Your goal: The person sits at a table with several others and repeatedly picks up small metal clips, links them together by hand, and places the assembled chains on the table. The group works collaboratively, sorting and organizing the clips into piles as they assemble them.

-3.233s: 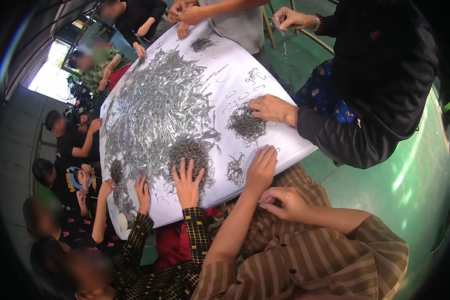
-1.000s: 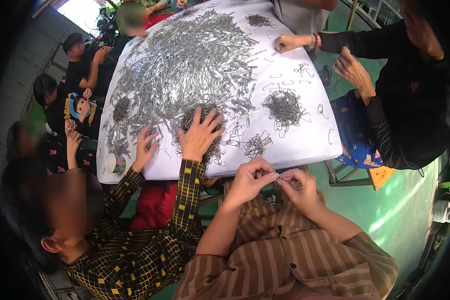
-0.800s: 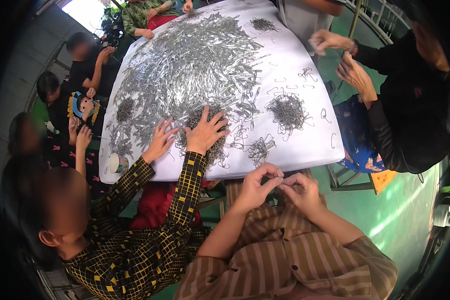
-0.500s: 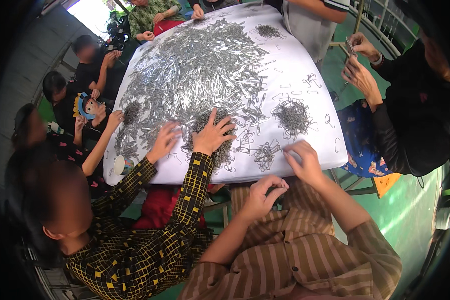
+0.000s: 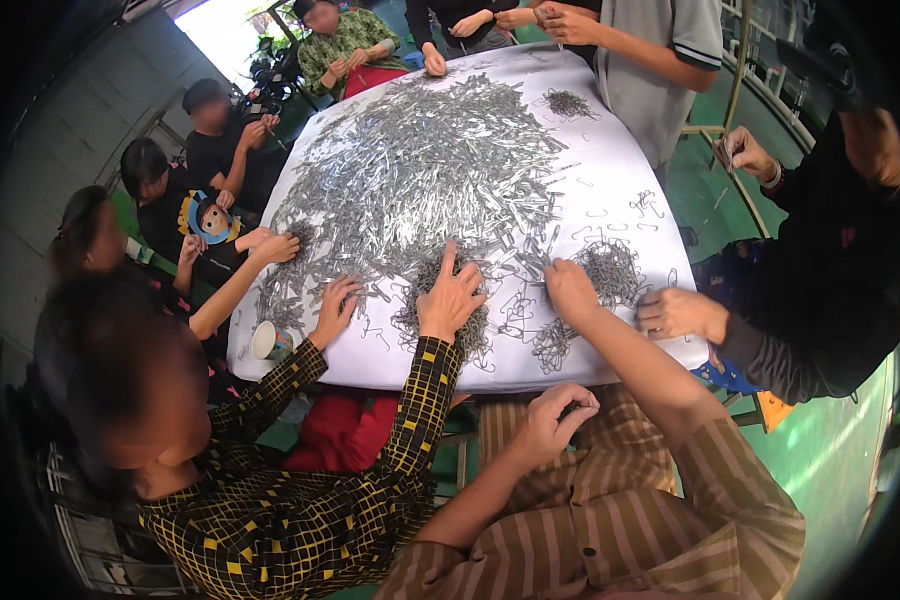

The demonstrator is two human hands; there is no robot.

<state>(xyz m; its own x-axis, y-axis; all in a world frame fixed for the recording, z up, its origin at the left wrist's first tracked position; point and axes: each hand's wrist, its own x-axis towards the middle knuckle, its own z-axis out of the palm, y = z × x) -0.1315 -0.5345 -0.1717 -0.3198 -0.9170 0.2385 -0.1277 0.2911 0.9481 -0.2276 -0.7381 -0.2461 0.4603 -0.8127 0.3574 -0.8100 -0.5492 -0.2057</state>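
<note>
My left hand (image 5: 560,418) is held over my lap, just off the table's near edge, its fingers curled to the thumb; what they hold, if anything, is too small to make out. My right hand (image 5: 573,292) reaches over the white table (image 5: 530,370), fingers bent down at the right edge of a large pile of shiny narrow metal pieces (image 5: 410,170); its fingertips are partly hidden. Right beside it lies a heap of bent wire hooks (image 5: 612,268). A smaller heap of wire hooks (image 5: 550,345) sits below my right forearm, nearer to me.
At my left, a co-worker in a checked sleeve (image 5: 420,400) has a hand on a dark wire heap (image 5: 425,318). Another person's hand (image 5: 682,313) rests by the table's right edge, close to my forearm. A paper cup (image 5: 265,340) stands at the near left corner. Several others work around the table.
My right hand has moved away from my left, forward to the pile's edge. My left hand stays curled over my lap. The person at right has brought one hand down to the table.
</note>
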